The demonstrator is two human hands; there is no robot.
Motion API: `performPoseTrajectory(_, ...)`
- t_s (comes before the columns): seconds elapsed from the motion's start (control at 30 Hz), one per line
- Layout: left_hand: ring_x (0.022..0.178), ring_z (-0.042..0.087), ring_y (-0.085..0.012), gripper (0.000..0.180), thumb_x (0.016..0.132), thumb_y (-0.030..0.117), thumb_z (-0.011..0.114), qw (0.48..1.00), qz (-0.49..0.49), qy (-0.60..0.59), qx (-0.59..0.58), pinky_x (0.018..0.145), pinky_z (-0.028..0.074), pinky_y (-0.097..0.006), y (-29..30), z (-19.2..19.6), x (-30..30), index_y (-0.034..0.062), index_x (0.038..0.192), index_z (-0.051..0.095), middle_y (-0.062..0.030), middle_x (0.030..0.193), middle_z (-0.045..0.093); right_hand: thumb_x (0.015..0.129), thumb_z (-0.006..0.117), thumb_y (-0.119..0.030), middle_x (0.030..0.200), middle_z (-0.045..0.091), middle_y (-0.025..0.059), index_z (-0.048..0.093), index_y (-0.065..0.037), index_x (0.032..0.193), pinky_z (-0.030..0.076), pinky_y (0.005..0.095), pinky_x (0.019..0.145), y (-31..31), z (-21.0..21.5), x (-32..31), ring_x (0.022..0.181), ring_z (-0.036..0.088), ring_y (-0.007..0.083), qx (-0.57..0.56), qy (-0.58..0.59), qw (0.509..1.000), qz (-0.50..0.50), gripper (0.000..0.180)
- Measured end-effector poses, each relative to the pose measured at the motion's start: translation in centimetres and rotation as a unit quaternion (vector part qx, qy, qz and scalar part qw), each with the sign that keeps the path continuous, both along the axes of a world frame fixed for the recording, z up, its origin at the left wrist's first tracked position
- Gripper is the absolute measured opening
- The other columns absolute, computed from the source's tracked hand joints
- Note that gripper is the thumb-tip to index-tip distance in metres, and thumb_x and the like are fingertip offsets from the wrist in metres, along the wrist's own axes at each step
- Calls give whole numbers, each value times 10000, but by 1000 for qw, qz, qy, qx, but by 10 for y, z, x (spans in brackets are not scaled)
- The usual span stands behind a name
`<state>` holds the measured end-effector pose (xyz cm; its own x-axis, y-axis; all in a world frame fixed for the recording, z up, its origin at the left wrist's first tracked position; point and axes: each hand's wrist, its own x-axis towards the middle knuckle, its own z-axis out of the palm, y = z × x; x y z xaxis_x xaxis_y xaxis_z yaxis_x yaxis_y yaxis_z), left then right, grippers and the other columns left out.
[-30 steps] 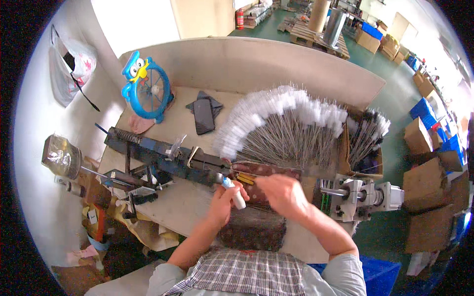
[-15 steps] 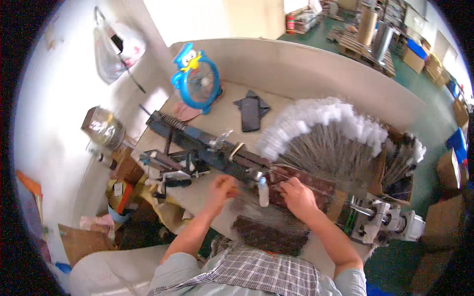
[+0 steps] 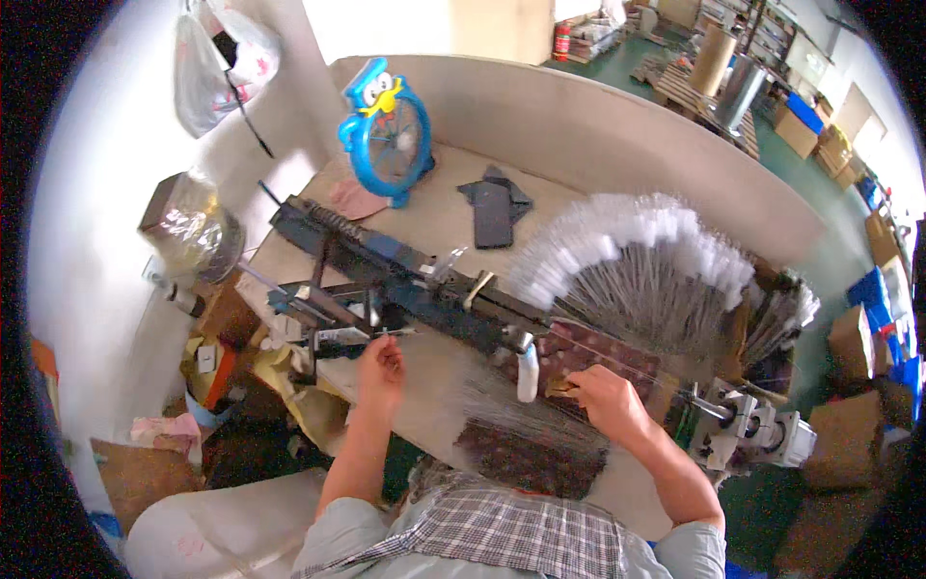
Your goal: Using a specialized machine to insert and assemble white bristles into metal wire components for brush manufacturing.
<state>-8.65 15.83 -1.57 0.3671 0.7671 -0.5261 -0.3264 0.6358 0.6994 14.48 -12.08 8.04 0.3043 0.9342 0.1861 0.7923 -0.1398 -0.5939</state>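
Note:
My left hand [image 3: 383, 372] is raised beside the small black-framed fixture [image 3: 333, 323] on the machine's near side, its fingers curled together at a thin light tip. What they hold, if anything, is too small to make out. Between the finger and thumb of my right hand [image 3: 610, 400] is a small brass-coloured piece [image 3: 559, 387]. That hand is just right of a white-wrapped handle [image 3: 527, 374] on the long black machine [image 3: 395, 280]. Thin wires [image 3: 521, 410] lie blurred on the bench below, over a dark reddish-brown mat [image 3: 526, 461].
A fan of thin wire-stemmed brushes with white tips [image 3: 627, 236] spreads at the right. Beyond the machine are a dark phone [image 3: 493, 217] and a blue duck-shaped fan [image 3: 389, 145]. A metal motor unit [image 3: 752, 429] stands at the right edge, and a low partition [image 3: 579, 101] runs behind.
My left hand has moved left and up to the black-framed fixture. My right hand has shifted slightly right and down, and the brass-coloured piece now shows in it. The whole view has shifted slightly.

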Motion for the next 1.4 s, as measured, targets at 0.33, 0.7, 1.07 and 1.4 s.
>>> performPoseTrajectory(0.33,619,529,-122,119,809,118,595,941,-240,67,227,595,438,-253,-135,60,74,11,761,610,-41,683,574,748,664,-142,830,654,116,663,-38,877,483,348,698,-30,50,42,759,615,273,46,114,965,-234,166)
performPoseTrajectory(0.7,623,531,-101,136,843,144,597,939,-299,-57,160,590,422,-224,-185,60,158,10,842,623,-51,733,613,750,662,-126,778,634,121,665,-39,934,471,288,646,-52,38,49,656,584,173,22,264,946,-186,204)
performPoseTrajectory(1.07,559,492,-84,144,843,172,600,982,-161,-58,78,526,402,-225,-170,80,148,29,857,609,-26,730,584,708,680,-118,724,612,53,651,-84,830,478,345,646,-19,51,36,695,576,238,160,-84,979,-94,130)
performPoseTrajectory(1.4,526,499,-115,167,877,216,563,976,-200,-70,57,490,413,-252,-163,78,144,54,841,577,-29,648,557,751,631,-205,742,627,81,661,-66,831,474,358,659,38,28,26,715,588,260,96,-92,985,-114,163)
